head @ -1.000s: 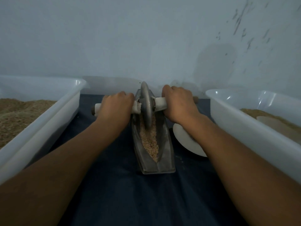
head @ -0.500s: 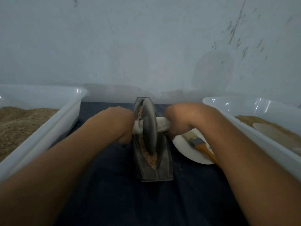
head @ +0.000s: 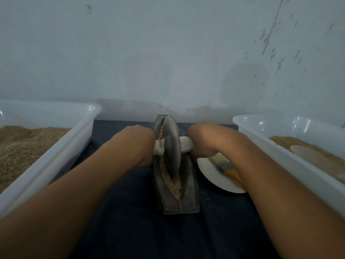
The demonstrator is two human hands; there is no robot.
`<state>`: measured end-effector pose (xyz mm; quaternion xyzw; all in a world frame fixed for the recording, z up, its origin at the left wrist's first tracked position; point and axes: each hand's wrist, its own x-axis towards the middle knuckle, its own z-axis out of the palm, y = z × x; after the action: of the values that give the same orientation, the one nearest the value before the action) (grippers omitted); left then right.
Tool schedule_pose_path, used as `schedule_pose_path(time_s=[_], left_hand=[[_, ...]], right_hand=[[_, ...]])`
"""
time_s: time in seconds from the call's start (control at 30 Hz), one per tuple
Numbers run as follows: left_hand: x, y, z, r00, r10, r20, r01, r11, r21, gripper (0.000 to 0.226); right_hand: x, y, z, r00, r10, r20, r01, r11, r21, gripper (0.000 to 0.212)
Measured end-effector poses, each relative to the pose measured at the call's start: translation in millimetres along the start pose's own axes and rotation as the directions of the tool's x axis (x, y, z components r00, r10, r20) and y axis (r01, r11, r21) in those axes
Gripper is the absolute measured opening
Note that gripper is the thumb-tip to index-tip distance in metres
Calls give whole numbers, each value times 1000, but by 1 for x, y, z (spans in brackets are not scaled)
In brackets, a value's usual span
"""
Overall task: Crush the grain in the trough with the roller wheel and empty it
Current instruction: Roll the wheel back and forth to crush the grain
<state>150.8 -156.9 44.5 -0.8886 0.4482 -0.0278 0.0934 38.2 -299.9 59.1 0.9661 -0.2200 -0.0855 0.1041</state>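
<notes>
No readable text, label, brand, number or sign shows on anything in view.

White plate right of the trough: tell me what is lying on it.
A brush with pale bristles, a dark ferrule and an orange handle lies on the white plate. The right forearm covers the handle's end and the plate's right edge, so anything there is hidden.

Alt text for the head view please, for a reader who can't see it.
Both hands, left hand and right hand, grip the axle of a roller wheel standing in a grain-filled trough on a dark cloth. White tubs of grain flank it; a brush lies on a plate.
</notes>
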Motion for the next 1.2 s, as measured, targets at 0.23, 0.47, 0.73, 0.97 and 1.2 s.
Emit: schedule_pose_path(time_s=[0.23,0.47,0.73,0.97,1.2], left_hand=[[13,-4,18,960,-56,-273,32,995,-93,15],[26,-7,35,848,-20,-530,6,1000,-28,19],[18,-5,27,899,-66,-433,29,995,-91,23],[7,-3,9,992,-25,-127,18,998,-60,21],[-19,10,-19,979,36,201,-69,985,157,35]], right_hand=[[24,3,23,926,71,-371,-40,995,90,26],[36,0,41,729,83,-679,-42,996,76,17],[22,5,23,911,78,-404,-43,994,97,30],[-10,0,-9,996,68,-56,-65,996,57,41],[-29,-5,-25,995,6,100,-4,1000,-20,30]])
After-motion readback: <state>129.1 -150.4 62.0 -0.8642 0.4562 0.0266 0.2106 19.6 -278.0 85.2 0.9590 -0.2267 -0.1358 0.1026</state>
